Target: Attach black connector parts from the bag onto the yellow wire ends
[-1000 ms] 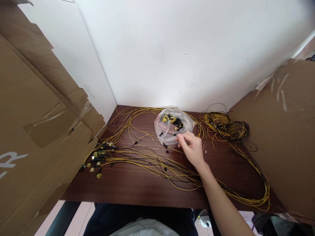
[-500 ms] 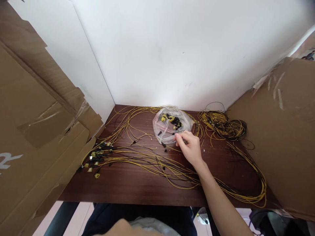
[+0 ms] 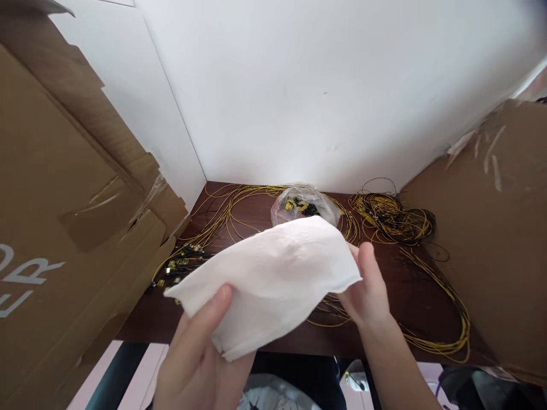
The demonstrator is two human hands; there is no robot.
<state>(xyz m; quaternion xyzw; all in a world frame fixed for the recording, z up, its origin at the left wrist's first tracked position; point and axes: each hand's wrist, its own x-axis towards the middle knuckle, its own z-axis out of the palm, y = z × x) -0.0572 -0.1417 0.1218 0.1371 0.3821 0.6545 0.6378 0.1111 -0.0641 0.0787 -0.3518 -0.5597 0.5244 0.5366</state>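
A white paper tissue (image 3: 282,267) is spread in the air above the near part of the table. My left hand (image 3: 205,353) grips its lower left part, thumb on top and fingers underneath. At the tissue's right end, my right hand (image 3: 368,290) has its thumb raised apart from the paper. The right fingers are partly hidden behind the tissue. Beyond the tissue lies a clear plastic bag (image 3: 329,209) with yellow and black small parts in it, its front covered by the paper.
Yellow and black wires (image 3: 233,202) run over the dark brown table (image 3: 410,296). A tangled wire coil (image 3: 384,219) lies at the back right. Connector ends (image 3: 183,262) cluster at the left. Cardboard walls (image 3: 98,228) flank the table, with a white panel (image 3: 273,102) behind.
My right hand has left the plastic bag and come nearer. My left hand has risen from the bottom edge, and a white tissue is now held up between both hands.
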